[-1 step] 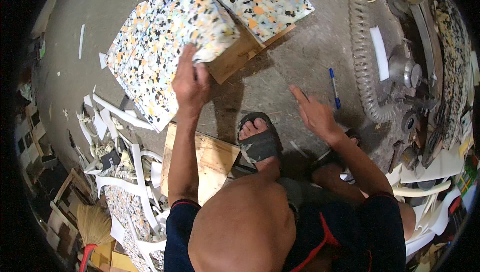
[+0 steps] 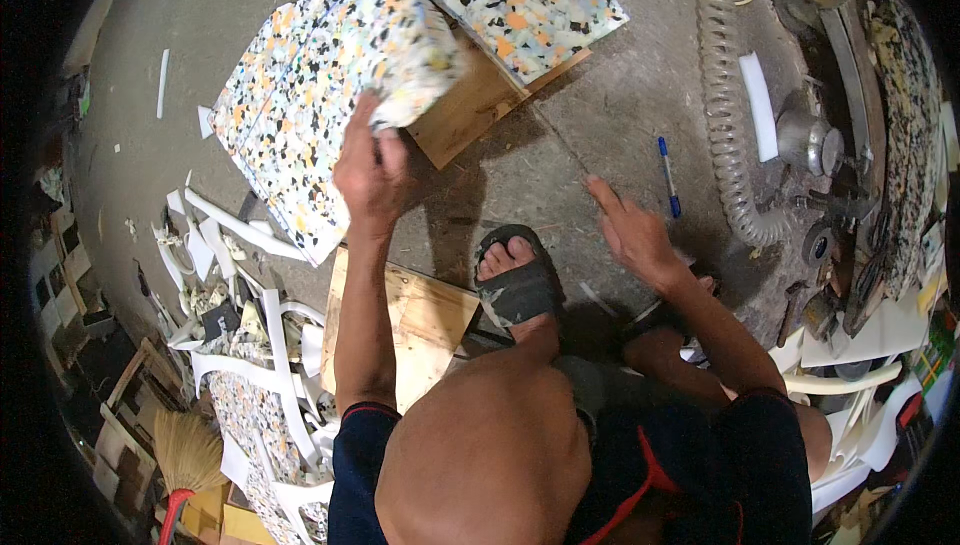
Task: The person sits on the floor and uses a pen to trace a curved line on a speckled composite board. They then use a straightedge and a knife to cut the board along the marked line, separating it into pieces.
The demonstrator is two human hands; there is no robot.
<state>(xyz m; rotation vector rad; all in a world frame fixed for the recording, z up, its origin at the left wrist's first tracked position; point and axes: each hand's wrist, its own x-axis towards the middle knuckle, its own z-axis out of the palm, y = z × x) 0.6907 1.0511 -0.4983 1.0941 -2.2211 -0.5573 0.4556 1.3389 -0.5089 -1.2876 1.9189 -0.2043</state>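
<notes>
Multicoloured speckled foam sheet (image 2: 300,95) lies on a wooden board (image 2: 465,115) on the floor, with a cut line parting it from another speckled foam piece (image 2: 520,5) at the right. My left hand (image 2: 375,180) is closed on the near edge of the left sheet, thumb and fingers at its raised, motion-blurred corner. In my right hand (image 2: 635,235), closed with the index finger stretched forward, a thin dark blade like a long knife (image 2: 558,135) points toward the board. Its handle is hidden in my palm.
A blue pen (image 2: 669,177) lies right of my right hand. Beyond it are a clear coiled hose (image 2: 722,95) and metal machine parts (image 2: 815,145). White foam offcuts (image 2: 245,225) pile up at the left, near a straw broom (image 2: 185,450). Another wooden board (image 2: 400,320) sits by my sandalled foot (image 2: 520,280).
The raised foam corner has shifted a little left with my left hand. My right hand has moved slightly toward me, and the thin blade now shows more plainly.
</notes>
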